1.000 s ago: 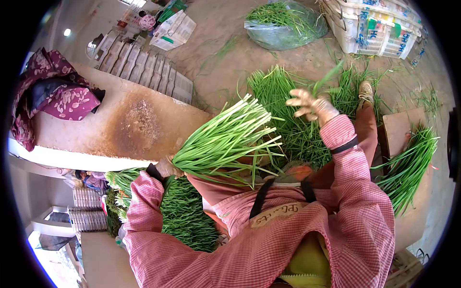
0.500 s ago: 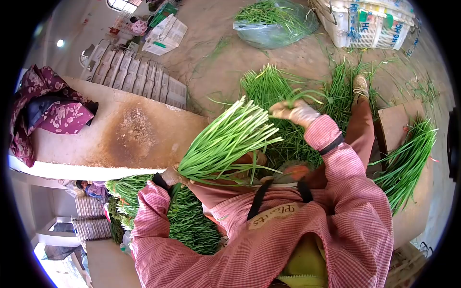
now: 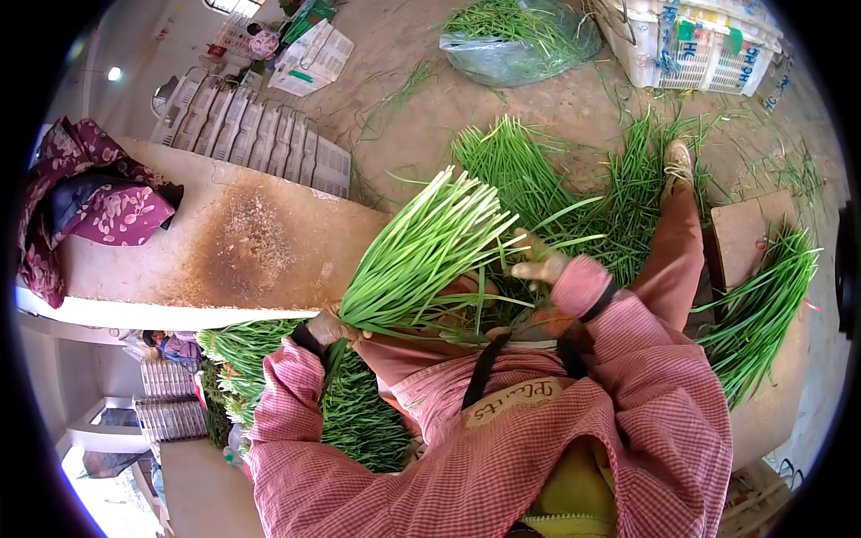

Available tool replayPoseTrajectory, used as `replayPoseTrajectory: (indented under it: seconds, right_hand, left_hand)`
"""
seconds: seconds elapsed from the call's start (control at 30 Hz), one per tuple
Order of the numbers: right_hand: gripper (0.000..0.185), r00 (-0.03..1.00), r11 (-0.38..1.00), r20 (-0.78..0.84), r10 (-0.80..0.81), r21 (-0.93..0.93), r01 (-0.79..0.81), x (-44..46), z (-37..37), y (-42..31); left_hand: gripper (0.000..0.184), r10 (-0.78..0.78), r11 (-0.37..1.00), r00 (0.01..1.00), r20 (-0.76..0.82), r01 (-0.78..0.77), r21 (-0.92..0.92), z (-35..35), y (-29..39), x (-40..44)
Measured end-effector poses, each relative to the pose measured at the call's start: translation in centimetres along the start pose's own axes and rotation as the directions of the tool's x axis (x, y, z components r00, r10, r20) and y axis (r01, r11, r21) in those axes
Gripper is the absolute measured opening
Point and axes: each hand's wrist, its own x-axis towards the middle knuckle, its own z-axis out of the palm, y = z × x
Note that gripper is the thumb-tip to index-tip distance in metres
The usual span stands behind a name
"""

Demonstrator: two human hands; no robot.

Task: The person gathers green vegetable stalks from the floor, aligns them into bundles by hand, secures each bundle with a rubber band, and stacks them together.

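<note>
My left hand (image 3: pixel 330 329) is closed around the lower end of a bunch of garlic chives (image 3: pixel 421 255), whose pale cut ends fan upward over my lap. Right of the bunch is my gloved right hand (image 3: pixel 543 264), its fingers apart and holding nothing that I can see. A few loose leaves (image 3: pixel 569 240) stretch out just above and beside those fingers. Beyond my hands, a heap of chives (image 3: pixel 507 161) lies on the floor, with more scattered leaves (image 3: pixel 632 215) around my outstretched leg.
A stained slab (image 3: pixel 296 242) with a patterned maroon cloth (image 3: pixel 117 215) is at left. Below it sit stacked chives (image 3: pixel 359 421). Another bundle (image 3: pixel 762 305) rests at right by a board (image 3: pixel 749 233). A plastic bag of leaves (image 3: pixel 520 58) and white crates (image 3: pixel 691 45) stand beyond.
My right hand has come down and nearer to my lap, and its fingers have opened away from some loose leaves. My left hand still holds the bunch, which tilts slightly more upright.
</note>
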Motion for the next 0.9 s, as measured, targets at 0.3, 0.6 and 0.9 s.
replayPoseTrajectory:
  seconds: [0.3,0.6,0.9]
  right_hand:
    - [0.016,0.975,0.672,-0.213,0.054,0.730,0.122,0.7,1.7,0.2]
    - [0.023,0.738,0.745,-0.348,-0.578,-0.594,0.303,-3.7,-1.7,-3.8]
    - [0.021,0.884,0.575,-0.441,-0.153,0.688,0.442,-1.7,-3.9,-3.1]
  left_hand:
    - [0.041,-0.051,0.999,0.982,0.181,0.047,0.027,2.3,2.8,0.9]
    - [0.035,0.034,0.986,0.997,0.076,-0.046,0.157,1.4,3.6,1.4]
    - [0.036,0.111,0.976,0.991,-0.071,-0.096,0.194,-1.1,3.3,1.0]
